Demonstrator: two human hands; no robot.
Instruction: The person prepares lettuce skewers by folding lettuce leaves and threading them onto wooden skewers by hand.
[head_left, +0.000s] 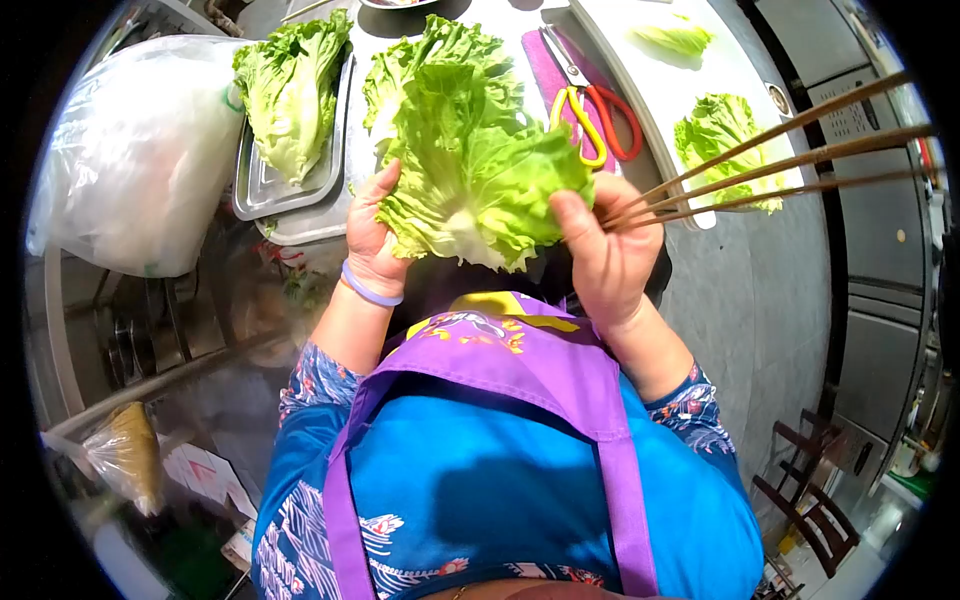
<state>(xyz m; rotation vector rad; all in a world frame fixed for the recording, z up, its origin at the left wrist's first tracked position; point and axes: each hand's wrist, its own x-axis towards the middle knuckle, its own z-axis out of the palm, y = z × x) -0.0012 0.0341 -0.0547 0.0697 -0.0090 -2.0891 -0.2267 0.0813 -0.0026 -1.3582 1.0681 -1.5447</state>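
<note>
Green lettuce leaves [470,190] are spread between my two hands, over the front edge of the table. My left hand [378,235] is closed on their left side, its thumb on top and the other fingers hidden beneath. The thumb and fingers of my right hand [612,235] pinch the right edge of the leaves. That same hand also holds several thin wooden sticks [790,155], which point out to the right. More lettuce [440,50] lies on the table just behind the leaves.
At the left, a lettuce head [290,100] rests on a metal tray [243,190] beside a large plastic bag [140,150]. Scissors [590,100] with yellow and red handles lie on a purple cloth [545,70]. A white board [655,90] at the right bears lettuce pieces.
</note>
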